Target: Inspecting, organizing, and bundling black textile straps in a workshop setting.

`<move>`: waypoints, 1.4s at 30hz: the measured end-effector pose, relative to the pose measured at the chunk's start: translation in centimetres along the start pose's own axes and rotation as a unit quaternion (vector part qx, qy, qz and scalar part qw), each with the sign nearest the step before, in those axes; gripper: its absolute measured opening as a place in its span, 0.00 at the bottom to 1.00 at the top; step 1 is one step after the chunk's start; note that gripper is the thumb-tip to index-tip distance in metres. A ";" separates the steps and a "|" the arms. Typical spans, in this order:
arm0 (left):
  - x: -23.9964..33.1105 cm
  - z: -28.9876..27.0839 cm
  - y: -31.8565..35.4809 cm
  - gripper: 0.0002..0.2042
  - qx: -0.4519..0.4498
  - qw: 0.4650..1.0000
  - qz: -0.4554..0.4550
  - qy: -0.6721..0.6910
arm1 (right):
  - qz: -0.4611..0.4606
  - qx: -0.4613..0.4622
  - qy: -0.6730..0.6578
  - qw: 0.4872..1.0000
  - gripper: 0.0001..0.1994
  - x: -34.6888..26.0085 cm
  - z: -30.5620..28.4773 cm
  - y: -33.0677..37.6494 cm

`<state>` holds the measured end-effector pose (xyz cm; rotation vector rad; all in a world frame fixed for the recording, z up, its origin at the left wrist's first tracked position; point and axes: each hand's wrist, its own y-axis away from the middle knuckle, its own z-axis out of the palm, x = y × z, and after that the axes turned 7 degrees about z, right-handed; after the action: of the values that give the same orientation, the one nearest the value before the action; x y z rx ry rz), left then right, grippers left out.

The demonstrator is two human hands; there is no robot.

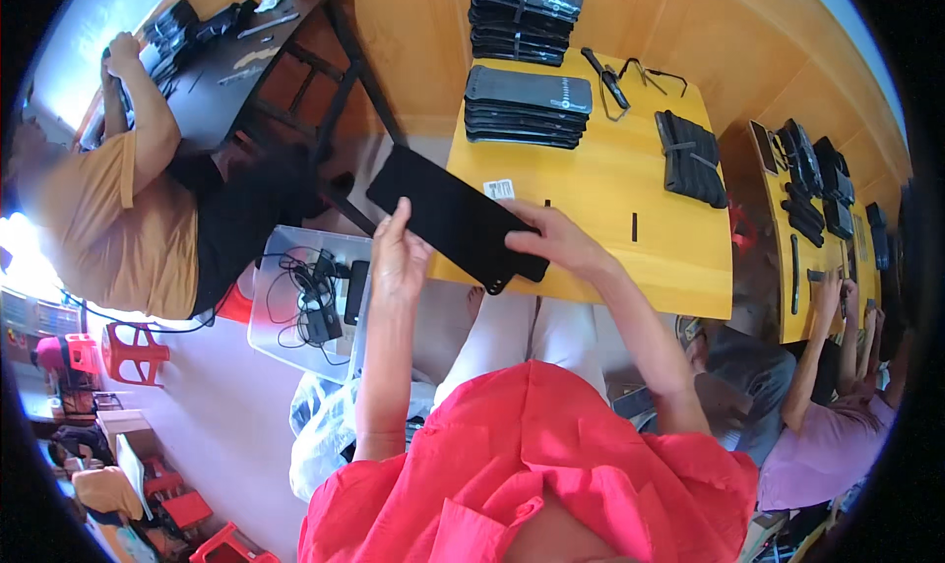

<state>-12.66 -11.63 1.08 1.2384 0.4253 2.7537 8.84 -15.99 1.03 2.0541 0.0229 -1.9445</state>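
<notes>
Hands, left hand point(399, 258) and right hand point(551, 240), clamp one black sleeve point(455, 218) at frame centre; finished stacks point(527, 107) fill the upper table point(630, 218), loose bundle point(691, 157) unpacked.

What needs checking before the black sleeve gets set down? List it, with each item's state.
1. Left hand has the flat black sleeve at its near edge: ok, fingers lie along it.
2. Right hand has the sleeve's other side: ok, it rests on top near the lower end.
3. Sleeve flat, not folded: ok, it looks like one flat panel, tilted across the table corner.
4. Bare spot on the yellow table: ok, open wood lies beside the two stacks of black packs.
5. White label clear of the sleeve: cannot tell, the sleeve's edge reaches it.
6. Sleeve's underside: cannot tell, hidden.
</notes>
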 end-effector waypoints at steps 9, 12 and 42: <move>-5.3 3.0 6.9 0.15 -0.179 0.960 0.034 -0.213 | -0.078 0.195 -0.206 0.956 0.10 2.1 4.6 3.9; -4.4 2.1 6.7 0.13 -0.240 0.957 0.047 -0.158 | 0.016 0.178 -0.099 0.979 0.09 3.0 3.2 5.0; -4.9 5.3 1.1 0.18 -0.303 0.921 0.037 -0.241 | -0.017 0.105 -0.116 0.988 0.27 -0.5 -6.2 4.0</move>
<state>-5.39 -12.49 1.20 1.6583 -0.4875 2.2138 15.69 -18.22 2.51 1.9470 -0.2090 -2.2806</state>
